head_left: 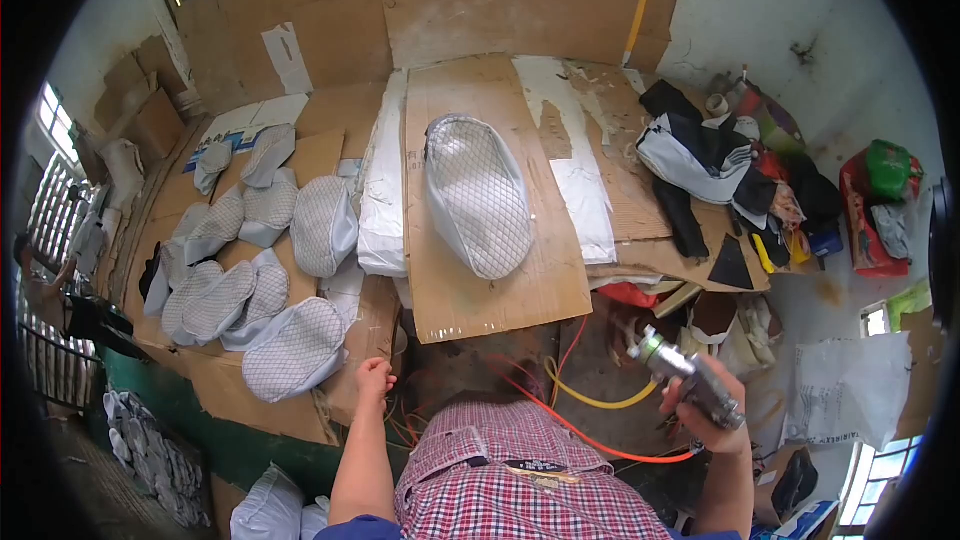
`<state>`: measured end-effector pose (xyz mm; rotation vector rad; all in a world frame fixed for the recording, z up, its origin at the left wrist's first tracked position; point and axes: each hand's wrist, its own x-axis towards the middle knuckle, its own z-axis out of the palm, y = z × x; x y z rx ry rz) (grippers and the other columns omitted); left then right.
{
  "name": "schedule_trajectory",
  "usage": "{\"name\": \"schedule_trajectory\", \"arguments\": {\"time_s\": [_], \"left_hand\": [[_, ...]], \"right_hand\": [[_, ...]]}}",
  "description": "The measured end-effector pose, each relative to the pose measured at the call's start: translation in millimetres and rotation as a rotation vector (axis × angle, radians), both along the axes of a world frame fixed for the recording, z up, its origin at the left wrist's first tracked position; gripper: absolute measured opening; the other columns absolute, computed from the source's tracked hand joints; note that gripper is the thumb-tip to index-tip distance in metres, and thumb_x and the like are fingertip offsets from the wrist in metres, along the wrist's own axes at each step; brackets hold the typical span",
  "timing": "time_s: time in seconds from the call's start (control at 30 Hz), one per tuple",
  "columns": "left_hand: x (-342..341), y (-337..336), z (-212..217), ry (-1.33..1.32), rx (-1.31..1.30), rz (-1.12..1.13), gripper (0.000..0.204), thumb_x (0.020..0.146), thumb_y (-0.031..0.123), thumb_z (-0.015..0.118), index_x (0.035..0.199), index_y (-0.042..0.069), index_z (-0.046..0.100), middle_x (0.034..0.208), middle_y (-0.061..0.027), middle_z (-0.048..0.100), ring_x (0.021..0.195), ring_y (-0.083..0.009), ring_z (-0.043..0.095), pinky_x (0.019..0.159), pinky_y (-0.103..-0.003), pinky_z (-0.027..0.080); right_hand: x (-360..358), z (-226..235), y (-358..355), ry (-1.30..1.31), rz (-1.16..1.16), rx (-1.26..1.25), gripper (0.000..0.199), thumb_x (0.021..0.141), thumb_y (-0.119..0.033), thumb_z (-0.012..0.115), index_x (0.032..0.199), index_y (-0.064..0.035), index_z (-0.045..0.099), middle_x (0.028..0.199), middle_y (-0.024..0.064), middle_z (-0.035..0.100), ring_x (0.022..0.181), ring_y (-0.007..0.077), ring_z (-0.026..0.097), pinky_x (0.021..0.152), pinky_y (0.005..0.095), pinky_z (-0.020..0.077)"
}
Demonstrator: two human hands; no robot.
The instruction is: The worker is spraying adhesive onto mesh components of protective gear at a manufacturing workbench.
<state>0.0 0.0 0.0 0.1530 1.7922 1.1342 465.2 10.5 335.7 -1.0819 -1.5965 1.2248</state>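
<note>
In my right hand (715, 420) is a metal spray gun (680, 370), held off to the right of my lap with its nozzle tilted up and leftward. My left hand (374, 378) is closed in a loose fist beside the front edge of the bench, with nothing visible in it. Between and beyond my hands, a long oval quilted cover (478, 195), pale grey with smooth sides, lies on a cardboard sheet (450, 315). Neither hand touches that cover. Nearest my left hand is another quilted cover (295, 348).
Several similar quilted covers (212, 295) lie spread over the left side. Dark and white fabric pieces (700, 155) are heaped at the right. An orange hose (640, 455) and a yellow hose (600, 404) run below the bench. Cardboard panels (460, 10) line the back.
</note>
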Motion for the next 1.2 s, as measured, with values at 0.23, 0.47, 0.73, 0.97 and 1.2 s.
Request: {"name": "schedule_trajectory", "arguments": {"time_s": [0.23, 0.47, 0.73, 0.97, 1.2], "left_hand": [[-3, -10, 7, 0.001, 0.002, 0.009, 0.014, 0.078, 0.009, 0.055, 0.092, 0.009, 0.053, 0.071, -0.0031, 0.057, 0.046, -0.0117, 0.053, 0.036, -0.021, 0.040], [-4, -13, 20, -0.021, -0.024, 0.102, 0.013, 0.078, 0.008, 0.054, 0.091, 0.010, 0.053, 0.070, -0.0020, 0.055, 0.045, -0.0101, 0.051, 0.035, -0.019, 0.039], [22, 36, 28, -0.028, 0.075, 0.083, 0.015, 0.078, 0.007, 0.054, 0.093, 0.005, 0.054, 0.068, -0.0038, 0.056, 0.045, -0.0104, 0.051, 0.038, -0.020, 0.041], [136, 143, 43, -0.172, 0.263, -0.064, 0.032, 0.074, 0.006, 0.063, 0.103, 0.002, 0.051, 0.082, -0.0054, 0.056, 0.059, -0.0109, 0.054, 0.048, -0.021, 0.043], [188, 188, 55, -0.106, 0.190, 0.154, 0.009, 0.077, 0.004, 0.058, 0.083, 0.004, 0.050, 0.073, -0.0040, 0.056, 0.057, -0.0116, 0.054, 0.045, -0.019, 0.042]], "right_hand": [[16, 1, -25, -0.093, -0.158, -0.084, 0.049, 0.071, -0.001, 0.063, 0.117, 0.0024, 0.045, 0.077, 0.0071, 0.059, 0.070, 0.0135, 0.058, 0.065, 0.0261, 0.0475], [15, 7, -21, -0.102, -0.153, -0.124, 0.048, 0.072, -0.003, 0.064, 0.116, 0.0010, 0.046, 0.075, 0.0055, 0.058, 0.068, 0.0122, 0.057, 0.063, 0.0249, 0.0458], [26, 5, 7, -0.208, 0.051, -0.168, 0.046, 0.070, 0.001, 0.062, 0.114, 0.0003, 0.048, 0.082, 0.0056, 0.060, 0.071, 0.0114, 0.057, 0.065, 0.0246, 0.0457], [48, 5, 47, -0.034, -0.106, -0.139, 0.053, 0.072, 0.000, 0.060, 0.121, 0.0038, 0.040, 0.085, 0.0084, 0.058, 0.073, 0.0155, 0.058, 0.064, 0.0291, 0.0488], [60, -5, 99, -0.045, 0.179, -0.152, 0.050, 0.069, 0.001, 0.061, 0.116, 0.0034, 0.046, 0.082, 0.0093, 0.060, 0.068, 0.0157, 0.059, 0.064, 0.0283, 0.0483]]}}
